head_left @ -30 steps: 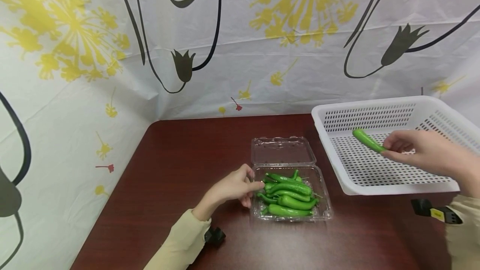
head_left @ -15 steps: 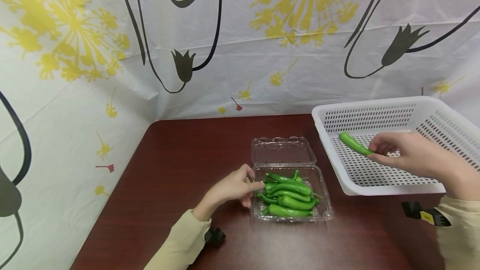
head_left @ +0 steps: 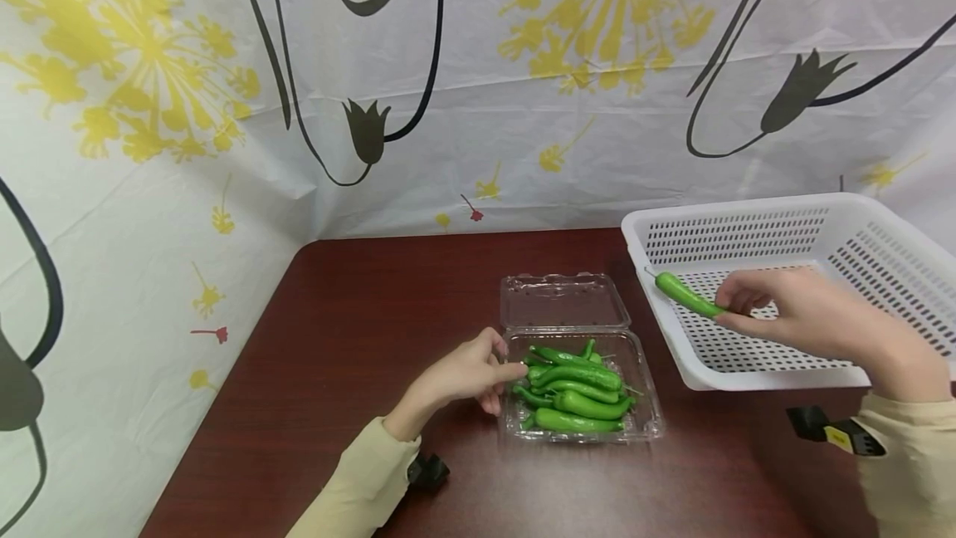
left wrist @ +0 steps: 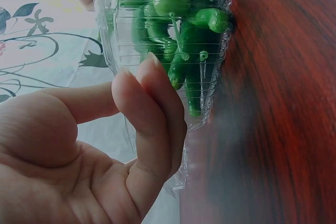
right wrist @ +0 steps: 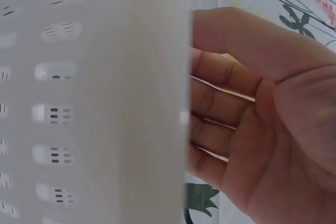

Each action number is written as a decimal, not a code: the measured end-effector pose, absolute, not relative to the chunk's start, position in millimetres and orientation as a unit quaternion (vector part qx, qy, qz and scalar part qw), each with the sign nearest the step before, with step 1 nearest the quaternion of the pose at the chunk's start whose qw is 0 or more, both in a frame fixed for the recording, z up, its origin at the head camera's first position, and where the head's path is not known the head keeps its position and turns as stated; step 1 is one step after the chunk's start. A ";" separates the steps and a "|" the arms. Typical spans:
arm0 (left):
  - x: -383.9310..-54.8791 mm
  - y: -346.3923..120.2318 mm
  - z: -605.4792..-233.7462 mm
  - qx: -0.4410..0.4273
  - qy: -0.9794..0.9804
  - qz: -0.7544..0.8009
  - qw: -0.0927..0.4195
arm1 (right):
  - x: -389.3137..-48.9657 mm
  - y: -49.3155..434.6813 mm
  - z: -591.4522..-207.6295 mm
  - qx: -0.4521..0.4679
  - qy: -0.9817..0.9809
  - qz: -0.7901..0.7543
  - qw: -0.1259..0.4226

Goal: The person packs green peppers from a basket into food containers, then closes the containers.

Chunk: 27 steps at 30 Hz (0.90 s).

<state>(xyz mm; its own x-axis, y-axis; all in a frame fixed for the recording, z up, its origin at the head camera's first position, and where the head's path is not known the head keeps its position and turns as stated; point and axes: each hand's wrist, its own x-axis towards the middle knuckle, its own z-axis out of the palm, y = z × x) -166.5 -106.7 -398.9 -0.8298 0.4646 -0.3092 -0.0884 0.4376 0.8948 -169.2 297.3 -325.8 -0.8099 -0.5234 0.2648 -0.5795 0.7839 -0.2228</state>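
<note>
My right hand point(head_left: 799, 314) pinches one green chili pepper point(head_left: 683, 295) by its end, over the white plastic basket point(head_left: 702, 368). In the right wrist view the basket's wall hides the pepper and the fingertips of that hand point(right wrist: 252, 103). At the left side of an open, clear plastic clamshell box point(head_left: 648, 380), my left hand point(head_left: 470, 372) grips the rim between thumb and fingers. Several green chili peppers point(head_left: 578, 374) lie piled in the box. The left wrist view has the curled fingers point(left wrist: 147, 108) against the box's ribbed wall.
The box's clear lid point(head_left: 563, 301) lies folded back behind it. A dark red-brown table point(head_left: 373, 297) bears the box and the basket, which stands at the right. White patterned sheeting point(head_left: 448, 106) hangs behind and to the left.
The right hand has moved left over the basket with the pepper, toward its left side. The left hand and the box stay put.
</note>
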 end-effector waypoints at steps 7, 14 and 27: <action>-166.7 -106.7 -399.7 0.119 0.804 0.518 0.267 | -169.2 291.2 -326.2 0.299 -0.938 0.156 0.076; -167.6 -106.8 -401.3 0.118 0.804 0.519 0.264 | -170.0 284.4 -329.0 0.320 -0.927 0.180 0.076; -167.5 -106.1 -399.5 0.116 0.803 0.521 0.265 | -169.8 272.1 -329.8 0.334 -0.922 0.185 0.069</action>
<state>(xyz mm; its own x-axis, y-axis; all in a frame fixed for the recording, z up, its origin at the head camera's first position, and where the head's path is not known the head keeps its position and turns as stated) -167.5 -106.1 -399.5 -0.8329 0.4627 -0.3036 -0.0888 0.4298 0.8985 -169.8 272.1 -329.8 -0.7671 -0.5906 0.2505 -0.6416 0.7083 -0.2945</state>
